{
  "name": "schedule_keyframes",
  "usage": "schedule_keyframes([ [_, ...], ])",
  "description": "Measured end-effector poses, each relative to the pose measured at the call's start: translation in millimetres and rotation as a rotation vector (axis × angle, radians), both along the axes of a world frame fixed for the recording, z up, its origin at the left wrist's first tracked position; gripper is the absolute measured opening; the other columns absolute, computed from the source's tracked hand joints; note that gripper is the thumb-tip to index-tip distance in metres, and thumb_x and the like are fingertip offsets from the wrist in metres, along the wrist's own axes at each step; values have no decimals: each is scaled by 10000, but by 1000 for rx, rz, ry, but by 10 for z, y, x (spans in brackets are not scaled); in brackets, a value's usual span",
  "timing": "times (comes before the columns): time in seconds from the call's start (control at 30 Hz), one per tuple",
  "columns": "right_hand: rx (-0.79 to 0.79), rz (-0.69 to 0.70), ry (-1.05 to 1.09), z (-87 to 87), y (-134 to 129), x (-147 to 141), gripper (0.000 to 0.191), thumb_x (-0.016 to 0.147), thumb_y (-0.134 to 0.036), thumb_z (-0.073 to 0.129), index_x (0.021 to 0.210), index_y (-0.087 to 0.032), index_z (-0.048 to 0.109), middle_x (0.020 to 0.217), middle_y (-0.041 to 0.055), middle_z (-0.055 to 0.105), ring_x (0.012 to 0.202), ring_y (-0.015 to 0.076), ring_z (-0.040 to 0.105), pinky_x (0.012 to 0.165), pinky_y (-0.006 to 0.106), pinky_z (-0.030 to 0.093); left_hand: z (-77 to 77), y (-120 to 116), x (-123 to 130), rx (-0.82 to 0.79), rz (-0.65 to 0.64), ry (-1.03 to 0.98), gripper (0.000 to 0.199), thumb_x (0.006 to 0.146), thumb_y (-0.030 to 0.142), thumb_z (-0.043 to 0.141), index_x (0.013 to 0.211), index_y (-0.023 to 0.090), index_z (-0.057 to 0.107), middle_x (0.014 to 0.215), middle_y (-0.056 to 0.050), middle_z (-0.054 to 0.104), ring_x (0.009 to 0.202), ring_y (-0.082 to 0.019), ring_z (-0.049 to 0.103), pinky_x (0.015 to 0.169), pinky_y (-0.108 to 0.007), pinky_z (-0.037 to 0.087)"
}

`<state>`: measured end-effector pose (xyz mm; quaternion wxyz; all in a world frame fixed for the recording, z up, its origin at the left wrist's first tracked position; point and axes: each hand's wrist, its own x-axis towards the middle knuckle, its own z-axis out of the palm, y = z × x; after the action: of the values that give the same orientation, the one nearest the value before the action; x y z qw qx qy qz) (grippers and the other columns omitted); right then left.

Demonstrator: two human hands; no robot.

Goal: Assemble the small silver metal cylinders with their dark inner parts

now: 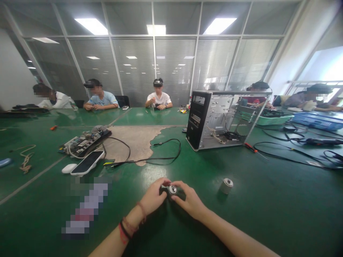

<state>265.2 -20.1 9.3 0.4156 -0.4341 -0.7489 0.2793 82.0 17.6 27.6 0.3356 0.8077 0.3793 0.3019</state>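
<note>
Low in the middle of the view, my left hand [156, 194] is closed around one end of a small dark part [165, 189] with a round silver metal disc [173, 189] on its upper face. From the other side, my right hand [191, 200] has its thumb and forefinger at the edge of that disc. Both hands are together just above the green table; the underside of the part is hidden by my fingers. To the right of them a short silver metal cylinder [227, 185] stands upright on the table, untouched.
An opened computer case [198, 119] stands beyond my hands to the right, with a screwdriver [252, 147] beside it. Left lie a phone [88, 162], a white rounded case [69, 168] and a circuit assembly [85, 141]. A black cable [160, 162] crosses the table. Several people sit opposite.
</note>
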Motion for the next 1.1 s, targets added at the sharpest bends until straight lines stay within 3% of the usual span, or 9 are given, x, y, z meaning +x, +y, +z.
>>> schedule_keyframes([
  [0.33,72,-1,-79,-73,22,53,451,758,-231,613,1171,-233,432,1156,57,558,1051,198,542,922,353,417,-27,-17,22,-19,-45,-17,471,637,10,446,1064,187,537,1011,-40,626,966,-173,566,892,-284,412],
  [0.53,200,-48,-142,-139,18,69,348,814,-234,552,1150,-226,461,1106,70,595,1022,208,545,895,361,426,-1,-38,36,-13,-75,-9,437,667,47,480,1080,182,527,1009,-47,624,955,-180,570,873,-284,421],
  [0.67,203,-42,-136,-141,12,66,284,825,-222,537,1106,-231,500,1071,60,617,990,206,558,871,353,433,18,-51,40,-8,-86,-9,404,692,76,500,1080,187,529,1001,-44,622,952,-181,570,868,-284,423],
  [0.9,-4,-32,147,-13,32,42,198,830,-252,539,1023,-214,522,970,38,622,889,170,597,814,304,462,23,-60,53,-36,-50,-17,378,725,84,478,1085,194,519,948,-36,632,928,-175,579,868,-292,422],
  [1.1,-420,-8,674,-51,102,19,328,754,-367,646,981,-218,463,793,-4,637,716,158,632,667,290,502,-29,-29,29,-30,-5,9,373,734,71,445,1078,198,515,892,-26,643,869,-165,594,845,-285,426],
])
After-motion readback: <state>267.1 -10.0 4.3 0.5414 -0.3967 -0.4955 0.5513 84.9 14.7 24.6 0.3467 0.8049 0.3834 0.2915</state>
